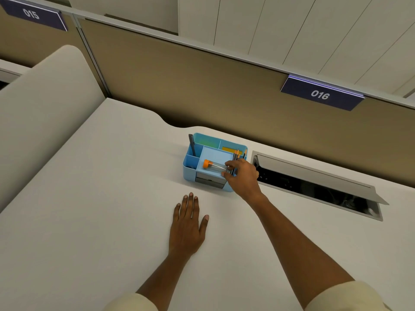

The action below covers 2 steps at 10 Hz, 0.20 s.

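1. While the left hand [187, 230] lies flat on the white desk [89, 198], fingers straight, probably as a brace, the right hand [241, 176] reaches to the blue desk organizer [189, 170].
2. Its fingertips pinch the right end of a clear tube [216, 166], which lies sideways in the shallow middle tray [216, 154], its orange cap [206, 164] pointing left.
3. Pencils [237, 153] stand just behind the hand; a dark pen [192, 144] stands in the far-left compartment.

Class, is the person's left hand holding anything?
No, the left hand lies flat and open on the white desk.
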Tool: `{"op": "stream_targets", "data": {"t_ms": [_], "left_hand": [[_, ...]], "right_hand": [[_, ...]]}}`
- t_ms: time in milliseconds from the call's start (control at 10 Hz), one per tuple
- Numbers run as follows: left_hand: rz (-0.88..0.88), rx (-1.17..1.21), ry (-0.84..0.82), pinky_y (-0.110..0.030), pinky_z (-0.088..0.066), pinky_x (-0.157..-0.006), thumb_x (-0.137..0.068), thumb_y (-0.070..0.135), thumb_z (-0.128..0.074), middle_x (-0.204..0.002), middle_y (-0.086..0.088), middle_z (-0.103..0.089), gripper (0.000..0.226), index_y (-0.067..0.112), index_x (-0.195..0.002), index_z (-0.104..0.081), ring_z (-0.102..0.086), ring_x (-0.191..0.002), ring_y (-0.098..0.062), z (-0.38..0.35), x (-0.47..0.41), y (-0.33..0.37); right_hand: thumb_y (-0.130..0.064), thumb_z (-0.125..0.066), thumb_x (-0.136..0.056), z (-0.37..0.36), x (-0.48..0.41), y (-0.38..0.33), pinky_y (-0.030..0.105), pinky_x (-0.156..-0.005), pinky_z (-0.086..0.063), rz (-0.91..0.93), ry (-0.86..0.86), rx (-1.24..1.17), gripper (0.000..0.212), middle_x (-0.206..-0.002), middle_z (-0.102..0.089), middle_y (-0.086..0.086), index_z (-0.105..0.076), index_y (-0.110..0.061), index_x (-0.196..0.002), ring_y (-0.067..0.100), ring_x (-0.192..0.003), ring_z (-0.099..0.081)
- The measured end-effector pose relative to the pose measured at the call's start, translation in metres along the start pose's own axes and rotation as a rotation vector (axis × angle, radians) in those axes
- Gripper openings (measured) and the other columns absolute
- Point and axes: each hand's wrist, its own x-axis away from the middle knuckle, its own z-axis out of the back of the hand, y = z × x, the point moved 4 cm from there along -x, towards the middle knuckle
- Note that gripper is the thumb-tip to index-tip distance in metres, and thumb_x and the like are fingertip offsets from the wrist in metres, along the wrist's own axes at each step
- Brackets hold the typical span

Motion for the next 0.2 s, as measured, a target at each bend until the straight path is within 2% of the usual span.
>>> {"op": "stream_targets", "data": {"t_ms": [100,200], "left_hand": [[-0.012,0.01,0.026,-0.044,-0.01,-0.128,-0.103,0.054,-0.019,-0.173,-0.014,-0.02,0.076,0.007,-0.163,-0.019,-0.018,-0.16,-0.029,-0.002,0.001,-0.001],[0.001,0.04,0.024,-0.04,-0.005,-0.129,-0.105,0.051,-0.025,-0.175,-0.011,-0.013,0.073,0.01,-0.164,-0.009,-0.011,-0.162,-0.026,-0.005,0.002,-0.001]], "right_hand": [[-0.027,-0.078,-0.088,0.007,0.007,-0.001,0.05,-0.101,-0.05,0.005,0.011,-0.072,0.043,-0.123,-0.07,0.01,-0.069,-0.013,-0.127,0.028,-0.119,-0.062],[-0.025,-0.078,-0.088,0.018,0.014,0.004,0.042,-0.096,-0.059,-0.006,0.074,-0.186,0.044,-0.127,-0.068,0.013,-0.068,-0.009,-0.127,0.027,-0.113,-0.064]]}}
